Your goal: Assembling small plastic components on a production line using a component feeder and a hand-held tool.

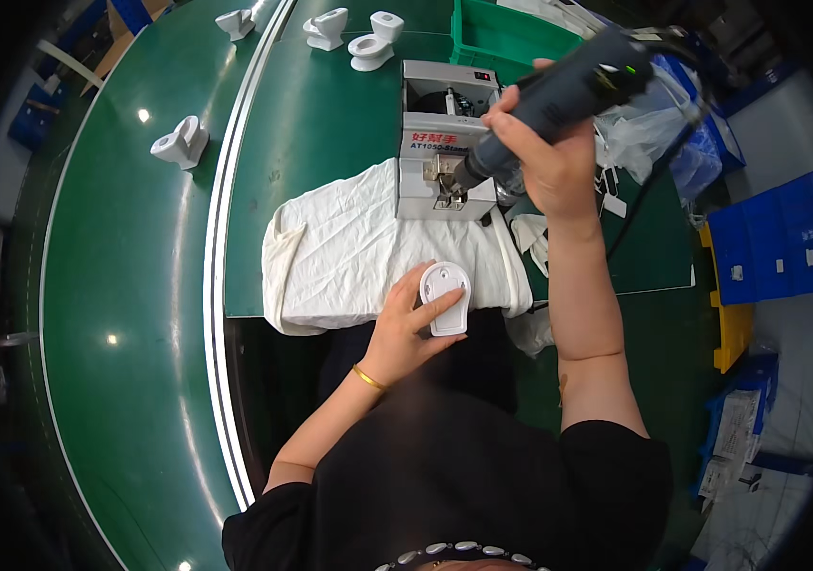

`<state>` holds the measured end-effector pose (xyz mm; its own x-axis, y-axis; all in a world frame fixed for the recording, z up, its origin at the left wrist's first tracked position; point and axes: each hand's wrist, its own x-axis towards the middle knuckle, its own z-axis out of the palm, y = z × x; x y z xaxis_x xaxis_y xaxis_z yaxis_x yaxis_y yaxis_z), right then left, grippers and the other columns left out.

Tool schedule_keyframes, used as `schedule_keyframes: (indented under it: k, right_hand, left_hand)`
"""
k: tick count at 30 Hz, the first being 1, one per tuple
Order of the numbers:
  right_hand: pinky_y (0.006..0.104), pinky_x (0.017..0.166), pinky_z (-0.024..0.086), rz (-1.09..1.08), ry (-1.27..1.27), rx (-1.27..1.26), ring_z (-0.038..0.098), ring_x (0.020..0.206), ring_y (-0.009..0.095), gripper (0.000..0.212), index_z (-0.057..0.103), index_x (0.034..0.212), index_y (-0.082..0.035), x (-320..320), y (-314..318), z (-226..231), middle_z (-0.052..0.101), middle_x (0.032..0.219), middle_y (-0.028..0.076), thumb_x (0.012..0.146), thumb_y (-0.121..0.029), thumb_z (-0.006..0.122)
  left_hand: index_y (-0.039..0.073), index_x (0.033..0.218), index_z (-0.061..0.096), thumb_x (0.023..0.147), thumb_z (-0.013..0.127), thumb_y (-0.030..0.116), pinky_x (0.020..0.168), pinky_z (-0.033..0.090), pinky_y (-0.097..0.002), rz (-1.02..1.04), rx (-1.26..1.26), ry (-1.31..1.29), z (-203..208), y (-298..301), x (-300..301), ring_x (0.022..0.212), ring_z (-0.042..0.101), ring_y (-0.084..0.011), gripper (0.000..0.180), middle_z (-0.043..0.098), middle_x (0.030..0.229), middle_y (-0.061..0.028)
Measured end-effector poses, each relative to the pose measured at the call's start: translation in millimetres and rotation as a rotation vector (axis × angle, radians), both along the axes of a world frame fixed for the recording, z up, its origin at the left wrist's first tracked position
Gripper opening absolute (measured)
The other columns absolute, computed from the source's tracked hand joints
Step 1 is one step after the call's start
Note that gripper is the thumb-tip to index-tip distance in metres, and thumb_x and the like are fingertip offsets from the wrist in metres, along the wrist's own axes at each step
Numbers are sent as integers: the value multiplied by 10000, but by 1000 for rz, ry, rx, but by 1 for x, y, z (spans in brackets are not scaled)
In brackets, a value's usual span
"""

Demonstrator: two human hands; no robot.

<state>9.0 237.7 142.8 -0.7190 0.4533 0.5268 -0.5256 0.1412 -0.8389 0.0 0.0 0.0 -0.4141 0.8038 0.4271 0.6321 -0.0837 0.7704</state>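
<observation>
My left hand (399,328) is closed around a small white toy toilet (446,278), its underside facing up with recessed holes showing. The thumb lies across that underside. Held over the near edge of a white cloth (345,243), the toilet is apart from the machine. In my right hand (559,167) is a dark electric screwdriver (559,90), gripped around its body and tilted down to the left. Its tip meets the front pick-up slot of a grey screw feeder (446,128). Whether a screw sits on the bit is too small to tell.
Two white toy toilets (376,43) stand behind the feeder, and others (179,143) stand on the green surface at left. A green bin (511,38) is at the back. Clear plastic bags (640,133) and blue bins (783,238) lie right. A dark cord hangs beside my right arm.
</observation>
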Motion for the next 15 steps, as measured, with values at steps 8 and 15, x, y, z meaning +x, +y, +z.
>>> schedule_keyframes:
  k: [8, 15]
  right_hand:
    - [340, 853, 504, -133, -196, 326, 622, 887, 162, 688, 358, 1376, -11, -7, -25, 24, 603, 980, 63, 788, -3, 717]
    - [293, 693, 513, -185, 32, 93, 624, 700, 164, 506, 439, 1257, 24, -28, -22, 10, 608, 782, 75, 825, -21, 699]
  left_hand:
    - [210, 1244, 652, 596, 879, 144, 1042, 403, -430, 6, 41, 25, -5, -3, -1, 1287, 443, -384, 689, 435, 1420, -192]
    - [214, 1246, 649, 597, 879, 151, 1040, 404, -433, 9, 55, 21, -5, 0, -1, 1284, 447, -384, 691, 438, 1414, -193]
